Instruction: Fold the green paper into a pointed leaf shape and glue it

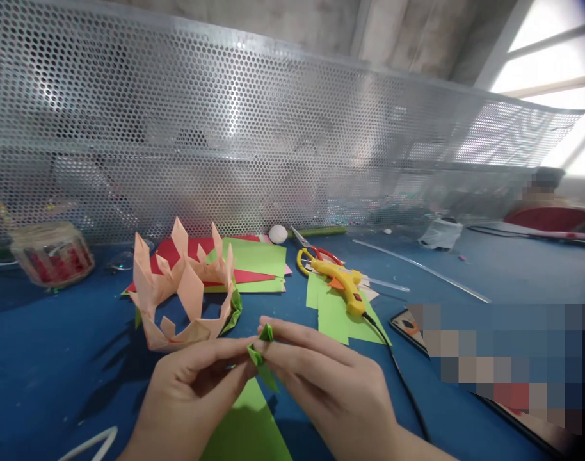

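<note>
Between my two hands is a small folded piece of green paper (266, 368), pinched at the fingertips. My left hand (191, 384) grips its left edge between thumb and fingers. From the other side my right hand (331, 378) closes on the same paper, its thumb hidden. Just behind my hands stands a peach paper crown (191, 291) with pointed tips, a crumpled green paper leaf (236, 310) against its right side. Below the hands lies a flat light green sheet (247, 426) on the blue table.
A yellow glue gun (338, 278) with a black cord (398, 371) rests on green paper beside scissors (304, 246). Red sheets (168, 253), a white egg-shaped ball (278, 234), a glue stick (422, 269), and a jar (52, 253) sit before the perforated metal screen (225, 115). A phone (410, 326) lies right.
</note>
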